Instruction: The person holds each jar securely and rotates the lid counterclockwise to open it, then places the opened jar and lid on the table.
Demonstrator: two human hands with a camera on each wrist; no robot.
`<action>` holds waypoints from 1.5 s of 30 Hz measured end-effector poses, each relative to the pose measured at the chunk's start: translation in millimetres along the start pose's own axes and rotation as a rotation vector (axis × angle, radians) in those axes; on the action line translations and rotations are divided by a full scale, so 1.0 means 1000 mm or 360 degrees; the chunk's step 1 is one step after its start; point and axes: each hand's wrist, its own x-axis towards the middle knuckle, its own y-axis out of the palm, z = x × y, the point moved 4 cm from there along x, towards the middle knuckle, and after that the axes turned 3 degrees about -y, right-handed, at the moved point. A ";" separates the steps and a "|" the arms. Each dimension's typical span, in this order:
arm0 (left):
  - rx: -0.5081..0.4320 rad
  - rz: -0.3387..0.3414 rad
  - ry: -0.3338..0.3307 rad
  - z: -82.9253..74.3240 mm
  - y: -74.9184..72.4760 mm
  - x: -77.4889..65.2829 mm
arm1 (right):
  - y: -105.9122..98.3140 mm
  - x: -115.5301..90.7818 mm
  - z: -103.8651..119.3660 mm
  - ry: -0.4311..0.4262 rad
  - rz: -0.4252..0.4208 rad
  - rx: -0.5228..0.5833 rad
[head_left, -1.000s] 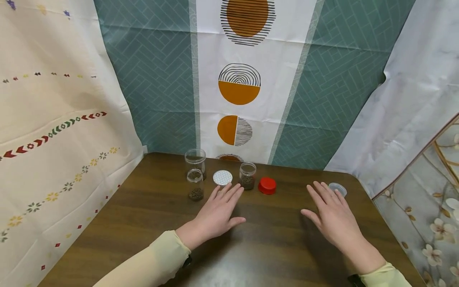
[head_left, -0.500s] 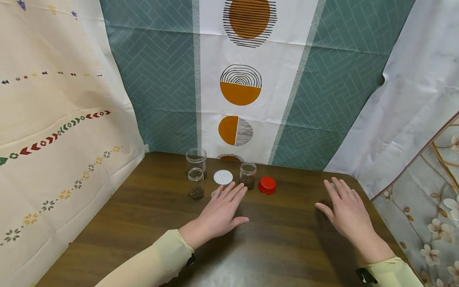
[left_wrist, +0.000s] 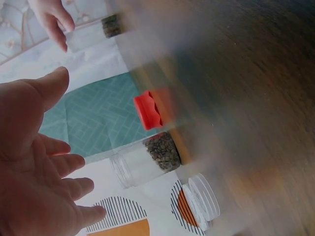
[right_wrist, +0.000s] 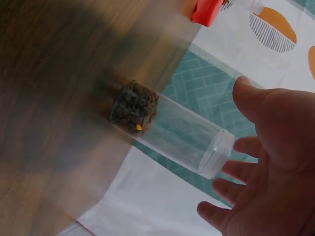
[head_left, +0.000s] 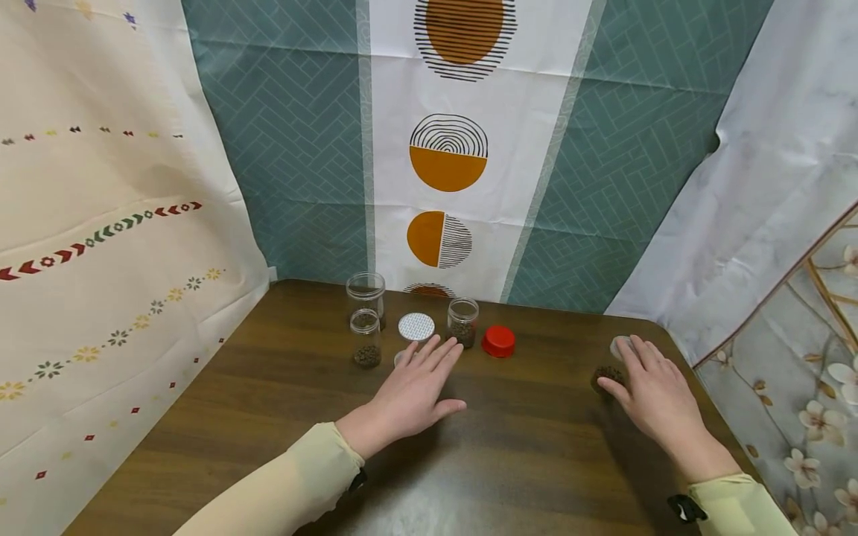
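Note:
My left hand is held out with straight, spread fingers in front of a clear jar of dark brown, bean-like pieces. It holds nothing. In the left wrist view that jar is upright and lidless, apart from the fingers. My right hand spreads its fingers beside a tall clear jar, partly hidden behind it in the head view. The right wrist view shows this jar's bottom filled with similar brown pieces and one yellow bit. The fingers lie close to its rim; whether they touch it I cannot tell.
A red cap and a white patterned lid lie by the middle jar. Two more clear jars, a narrow one and a wider one, stand to the left. Fabric hangings border the wooden table.
My right hand has moved to the right, over to the tall jar, whose brown contents now show beside the thumb. My left hand has stayed nearly still.

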 end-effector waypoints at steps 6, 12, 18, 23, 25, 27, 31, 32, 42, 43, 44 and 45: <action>-0.0067 0.0004 -0.0006 -0.005 0.004 0.006 | 0.007 -0.003 -0.008 0.0010 0.0014 0.0031; -0.0152 -0.0006 0.0005 -0.012 0.008 0.014 | 0.011 -0.004 -0.013 0.0026 0.0004 0.0074; -0.0261 0.0028 -0.0016 -0.020 0.014 0.025 | 0.011 -0.003 -0.016 0.0010 -0.0013 0.0112; -0.0359 0.0066 -0.0034 -0.025 0.019 0.032 | 0.010 -0.003 -0.017 0.0029 0.0020 0.0147; -0.0411 0.0084 -0.0046 -0.027 0.021 0.034 | 0.010 -0.003 -0.016 0.0030 0.0020 0.0165; -0.0464 0.0102 -0.0059 -0.027 0.024 0.035 | 0.010 -0.003 -0.014 0.0040 0.0037 0.0182; -0.0540 0.0134 -0.0087 -0.027 0.028 0.037 | 0.010 -0.002 -0.010 0.0031 0.0032 0.0213; -0.0560 0.0142 -0.0092 -0.027 0.028 0.037 | 0.009 -0.003 -0.009 0.0031 0.0033 0.0224; -0.0661 0.0176 -0.0123 -0.031 0.027 0.031 | 0.004 -0.008 0.014 -0.0016 0.0009 0.0274; -0.0670 0.0180 -0.0126 -0.031 0.027 0.031 | 0.004 -0.008 0.016 -0.0023 0.0016 0.0278; -0.0681 0.0182 -0.0130 -0.031 0.028 0.030 | 0.004 -0.009 0.019 -0.0029 0.0022 0.0283; -0.0694 0.0183 -0.0131 -0.031 0.028 0.029 | 0.004 -0.009 0.022 -0.0039 0.0022 0.0285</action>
